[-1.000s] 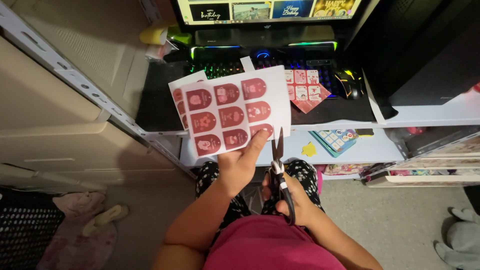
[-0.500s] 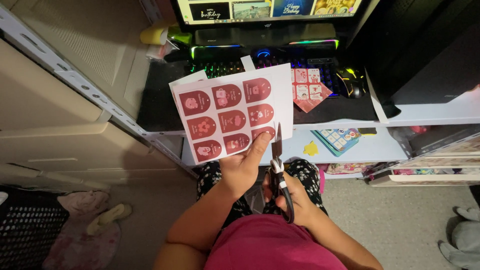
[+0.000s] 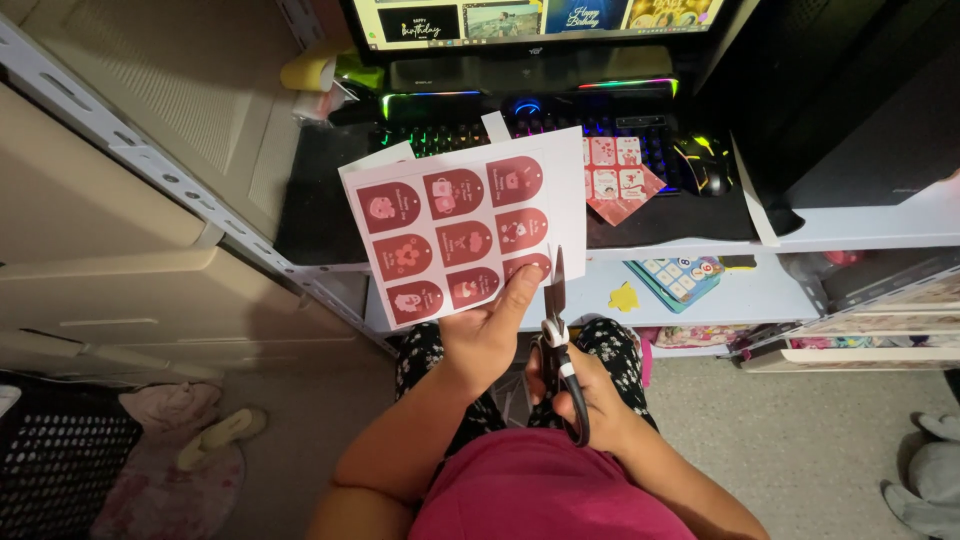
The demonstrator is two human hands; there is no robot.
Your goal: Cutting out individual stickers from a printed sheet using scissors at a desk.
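Left hand [image 3: 487, 335]: grasps the lower right corner of the sticker sheet [image 3: 455, 232], thumb lying over the front; sheet held up, tilted, in front of the desk edge
Sticker sheet: white paper printed with nine dark red arch-shaped labels in three rows, each bearing a small pale picture; another white sheet shows behind it
Right hand [image 3: 585, 395]: clenched around the black handles of the scissors [image 3: 556, 330]; blades point upward, nearly shut, just beside the sheet's lower right corner
Desk: lit keyboard [image 3: 520, 125] and mouse [image 3: 700, 165] on a dark mat; a second red label sheet [image 3: 618, 185] lies on the keyboard's right end
Lower shelf: teal card with coloured squares [image 3: 675, 278]; small yellow shape [image 3: 624, 296] beside it
Floor, left: black perforated basket [image 3: 55, 465]; contents cannot be told
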